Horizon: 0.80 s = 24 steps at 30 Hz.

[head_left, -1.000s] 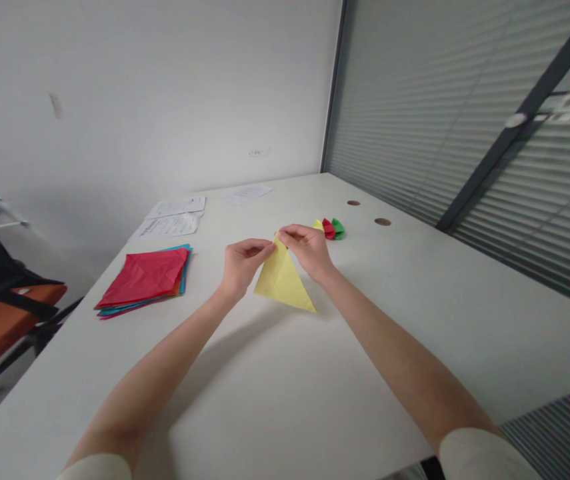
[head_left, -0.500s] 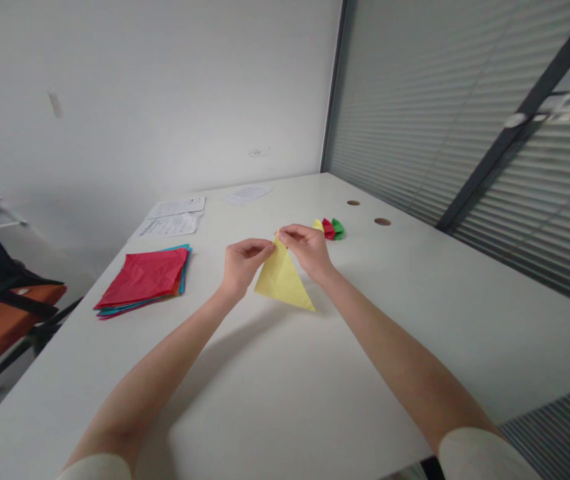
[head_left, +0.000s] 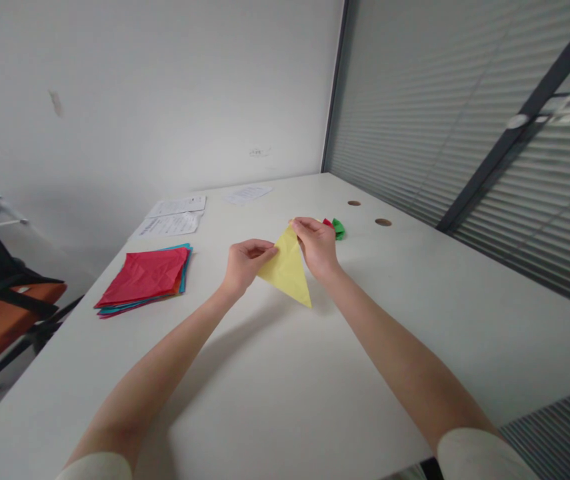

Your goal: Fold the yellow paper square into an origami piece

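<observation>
A yellow sheet of thin paper (head_left: pixel 289 270), folded to a triangle, is held up above the white table (head_left: pixel 285 393). My left hand (head_left: pixel 245 263) pinches its left edge between thumb and fingers. At the top corner, my right hand (head_left: pixel 317 245) grips the paper with thumb and fingertips closed. The lower corner hangs free, pointing down. Behind my right hand lie small folded paper pieces, a green one (head_left: pixel 338 229) and a red one (head_left: pixel 328 223), partly hidden by the hand.
To the left lies a stack of coloured paper sheets (head_left: pixel 147 275), red on top with blue beneath. Printed papers (head_left: pixel 172 217) rest at the far left of the table. Two round holes (head_left: pixel 383 222) pierce the tabletop at right. An orange-seated chair (head_left: pixel 5 327) stands beyond the left edge.
My right hand has moved slightly right and up with the top corner. My left hand has slid down to the paper's left edge, and the triangle has turned and tilted.
</observation>
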Motion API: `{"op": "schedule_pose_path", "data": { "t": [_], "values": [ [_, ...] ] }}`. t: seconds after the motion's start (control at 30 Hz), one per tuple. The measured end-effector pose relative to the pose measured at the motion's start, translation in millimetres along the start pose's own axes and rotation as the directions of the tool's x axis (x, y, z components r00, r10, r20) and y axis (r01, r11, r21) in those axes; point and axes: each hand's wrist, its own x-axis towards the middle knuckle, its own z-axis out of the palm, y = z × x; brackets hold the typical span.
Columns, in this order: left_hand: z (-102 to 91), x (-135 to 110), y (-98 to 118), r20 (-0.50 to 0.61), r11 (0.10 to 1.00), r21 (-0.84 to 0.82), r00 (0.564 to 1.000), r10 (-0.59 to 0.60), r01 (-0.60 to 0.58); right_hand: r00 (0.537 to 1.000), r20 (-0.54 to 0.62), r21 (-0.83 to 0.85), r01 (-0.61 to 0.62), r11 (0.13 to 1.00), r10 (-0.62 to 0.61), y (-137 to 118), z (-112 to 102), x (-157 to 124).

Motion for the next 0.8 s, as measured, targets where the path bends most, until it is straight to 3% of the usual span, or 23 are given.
{"op": "schedule_pose_path", "data": {
  "t": [0.17,0.43,0.8],
  "values": [
    [3.1,-1,0,0.062,0.998,-0.028,0.997,-0.053,0.055,0.987,-0.154,0.111,-0.038,0.993,0.054,3,-10,10],
    [10.3,-6,-10,0.075,0.967,-0.174,0.981,-0.177,0.188,0.974,-0.227,0.185,0.022,0.982,0.021,10,-7,11],
    [6.8,-2,-7,-0.042,0.969,-0.241,0.997,-0.064,0.052,0.975,-0.221,0.306,0.08,0.949,-0.012,8,-13,16]
  ]
}}
